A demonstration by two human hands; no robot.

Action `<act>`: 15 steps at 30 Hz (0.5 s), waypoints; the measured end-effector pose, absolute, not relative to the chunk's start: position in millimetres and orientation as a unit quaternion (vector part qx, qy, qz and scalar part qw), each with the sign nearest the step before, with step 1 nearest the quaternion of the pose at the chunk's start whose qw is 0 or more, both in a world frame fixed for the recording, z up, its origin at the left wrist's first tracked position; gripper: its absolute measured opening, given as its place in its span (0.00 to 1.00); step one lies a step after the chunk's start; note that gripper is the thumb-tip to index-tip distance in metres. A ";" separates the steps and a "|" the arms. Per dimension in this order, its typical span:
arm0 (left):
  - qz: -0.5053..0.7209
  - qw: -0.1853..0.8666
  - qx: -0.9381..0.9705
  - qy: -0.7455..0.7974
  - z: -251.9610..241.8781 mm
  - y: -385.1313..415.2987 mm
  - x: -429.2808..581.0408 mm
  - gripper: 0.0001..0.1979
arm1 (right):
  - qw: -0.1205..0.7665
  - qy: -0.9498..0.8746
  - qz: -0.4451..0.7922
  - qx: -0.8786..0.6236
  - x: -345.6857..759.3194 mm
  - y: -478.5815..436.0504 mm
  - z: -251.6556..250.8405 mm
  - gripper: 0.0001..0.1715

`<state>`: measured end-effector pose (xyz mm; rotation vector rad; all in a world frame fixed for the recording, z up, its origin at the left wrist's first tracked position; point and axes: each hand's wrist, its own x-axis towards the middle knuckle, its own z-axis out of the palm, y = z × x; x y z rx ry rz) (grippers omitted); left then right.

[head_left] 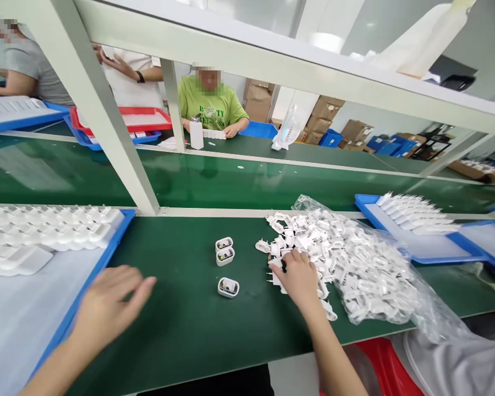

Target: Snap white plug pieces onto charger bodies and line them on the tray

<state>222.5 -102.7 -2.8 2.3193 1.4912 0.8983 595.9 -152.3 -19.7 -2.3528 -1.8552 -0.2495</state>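
Note:
My left hand [113, 300] hovers by the right edge of a blue tray [119, 231], thumb apart from loosely bent fingers, holding nothing. White charger housings [78, 234] stand in rows in that tray. On the green bench before me are three open oval housings with small circuit parts inside: two [224, 252] touch each other, and a single one [228, 287] sits nearer to me. My right hand [299, 275] is at the left side of a heap of white plug covers [330, 242], its thumb and fingers closing on a plug cover [275, 265]; the fingertips are partly hidden.
A clear plastic bag [424, 308] lies under and around the heap. At the right, a blue tray [429, 253] holds stacked white pieces. A pale metal post [119, 137] rises behind the bench. Across it sits a person in a green shirt [210, 107], near a white bottle [196, 133].

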 end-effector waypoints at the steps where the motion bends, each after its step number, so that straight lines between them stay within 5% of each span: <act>1: 0.286 0.125 0.821 0.478 -2.6 -105.7 236.6 0.15 | 0.052 -0.615 -0.089 -0.781 593.1 -149.4 -21.5 0.15; 9: 0.270 0.239 0.836 0.413 -17.8 -124.4 325.1 0.06 | 0.061 -0.631 -0.043 -0.772 583.7 -141.8 -22.6 0.05; 15: 0.258 0.342 0.814 0.392 -29.6 -124.8 311.5 0.21 | 0.219 -0.638 0.120 -0.728 583.0 -147.4 -10.9 0.04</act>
